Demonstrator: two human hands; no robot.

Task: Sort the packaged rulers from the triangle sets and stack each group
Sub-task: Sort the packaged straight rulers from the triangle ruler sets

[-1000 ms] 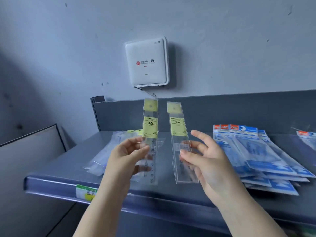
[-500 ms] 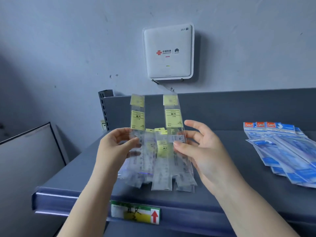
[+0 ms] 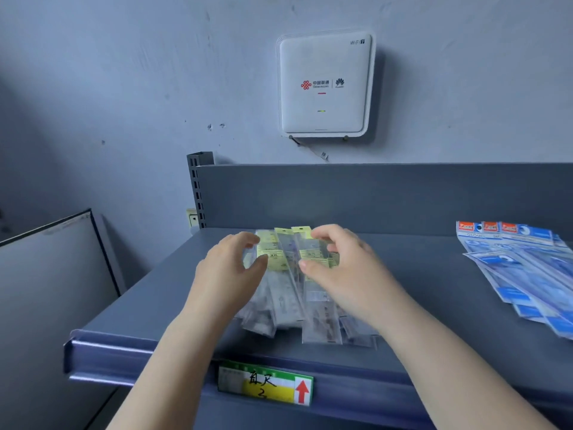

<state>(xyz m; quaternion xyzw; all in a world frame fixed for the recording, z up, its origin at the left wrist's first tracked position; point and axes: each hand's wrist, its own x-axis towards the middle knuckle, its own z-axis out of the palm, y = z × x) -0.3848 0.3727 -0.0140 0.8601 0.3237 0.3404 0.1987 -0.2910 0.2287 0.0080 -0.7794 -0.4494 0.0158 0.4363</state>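
Clear-sleeved rulers point(image 3: 288, 293), piled on grey shelf point(image 3: 434, 290); left hand point(image 3: 229, 268) and right hand point(image 3: 338, 265) curl over them, grip unclear. Triangle sets point(image 3: 527, 268) cropped at right.

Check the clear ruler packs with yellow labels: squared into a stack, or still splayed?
Still splayed. The clear ruler packs with yellow labels lie fanned and overlapping on the grey shelf, their bottom ends uneven.

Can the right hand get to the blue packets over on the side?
Probably yes. The right hand is over the ruler pile, and the blue packets lie further right on the same shelf, with only bare shelf between them. Nothing seems to be in the way.
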